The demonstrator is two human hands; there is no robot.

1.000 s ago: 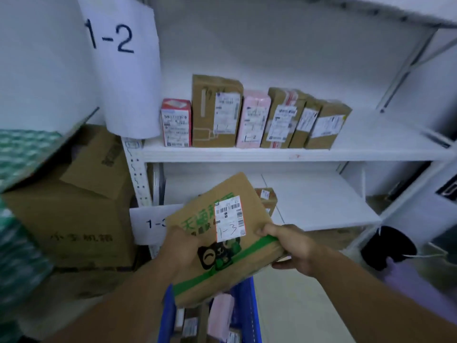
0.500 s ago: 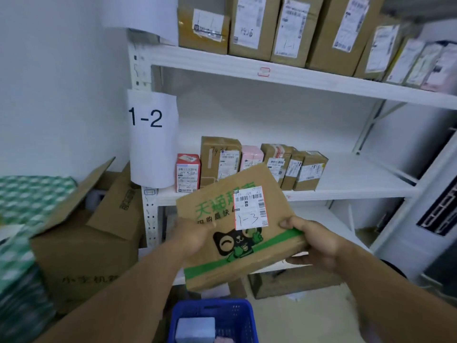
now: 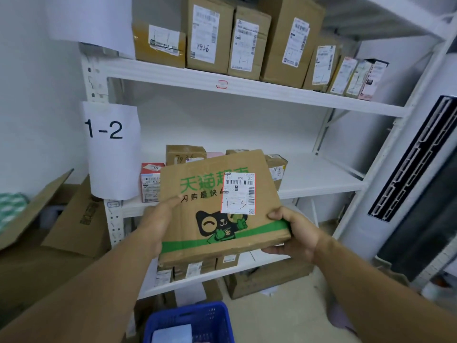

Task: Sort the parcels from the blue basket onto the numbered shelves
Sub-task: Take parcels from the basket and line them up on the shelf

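Holds box [image 3: 222, 219] level with the 1-2 sign [image 3: 111, 149] now, up from just over the blue basket [image 3: 215, 318] 1 s ago; touches no shelf. Grips left edge with left hand [image 3: 158, 224], lower right corner with right hand [image 3: 294, 233]. Reads 1-3 handwritten on label [image 3: 238, 194], so probably needs the shelf below [image 3: 188, 284]. Looks like flat, creased corrugated cardboard: green band, cat print, glossy white sticker.
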